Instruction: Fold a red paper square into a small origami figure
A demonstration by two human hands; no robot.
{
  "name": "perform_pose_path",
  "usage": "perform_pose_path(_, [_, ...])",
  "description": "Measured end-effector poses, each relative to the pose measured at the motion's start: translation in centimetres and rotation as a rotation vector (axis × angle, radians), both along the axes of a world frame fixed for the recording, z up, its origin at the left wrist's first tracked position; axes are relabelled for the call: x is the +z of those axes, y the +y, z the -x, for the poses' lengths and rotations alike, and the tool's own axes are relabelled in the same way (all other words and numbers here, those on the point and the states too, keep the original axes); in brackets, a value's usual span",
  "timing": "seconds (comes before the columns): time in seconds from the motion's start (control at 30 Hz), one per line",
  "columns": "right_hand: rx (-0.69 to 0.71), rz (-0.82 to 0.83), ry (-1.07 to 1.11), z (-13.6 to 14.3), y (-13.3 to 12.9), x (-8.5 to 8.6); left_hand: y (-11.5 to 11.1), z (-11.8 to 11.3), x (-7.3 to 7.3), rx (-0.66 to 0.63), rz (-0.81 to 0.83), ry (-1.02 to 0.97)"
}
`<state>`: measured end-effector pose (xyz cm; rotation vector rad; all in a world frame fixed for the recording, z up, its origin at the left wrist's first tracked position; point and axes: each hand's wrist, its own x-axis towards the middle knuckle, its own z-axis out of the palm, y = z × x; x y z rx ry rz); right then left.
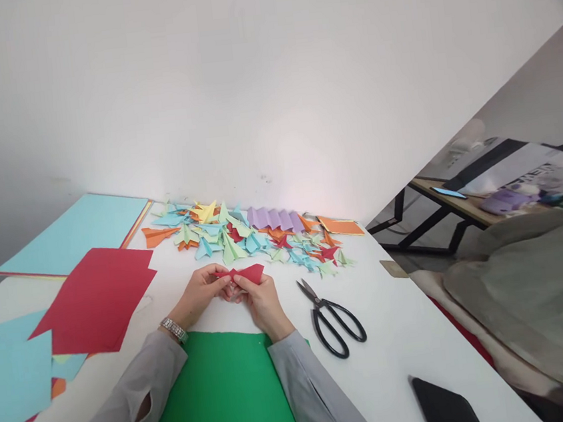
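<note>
A small folded piece of red paper (250,274) is pinched between both hands, above the far edge of a green sheet (220,392). My left hand (204,291) grips its left end with thumb and fingers. On its right part, my right hand (262,297) presses a thumb on top, with the fingers curled underneath. The fingers cover much of the paper's middle. Just beyond the hands lies a pile of folded paper shapes (233,251) in blue, green, orange, red and yellow, several of them like little planes. Black-handled scissors (329,320) rest to the right, blades pointing away.
At left are red sheets (102,300), loose blue sheets (11,373) and a stack of large coloured paper (77,232). A pleated purple strip (275,219) stands by the wall. A black phone-like object (446,408) lies near the right edge, beside grey-green cloth (531,285).
</note>
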<state>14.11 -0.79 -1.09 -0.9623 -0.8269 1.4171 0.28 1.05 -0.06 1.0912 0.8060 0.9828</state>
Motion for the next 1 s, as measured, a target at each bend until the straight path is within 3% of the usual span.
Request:
perform_pose_path(0.2, [0.054, -0.033, -0.021, -0.18, 0.02, -0.15, -0.02, -0.01, 0.33, 0.037, 0.03, -0.005])
perform_pose_path(0.5, [0.014, -0.006, 0.08, 0.02, 0.02, 0.07, -0.46, -0.54, 0.69, 0.135, 0.072, -0.057])
perform_pose_path(0.67, [0.019, 0.017, 0.179, 0.36, -0.01, 0.43, -0.38, -0.56, 0.6, 0.117, 0.127, -0.149])
perform_pose_path(1.0, [0.026, -0.044, 0.18, 0.47, -0.13, 0.57, -0.4, -0.72, 0.91, 0.092, 0.159, -0.19])
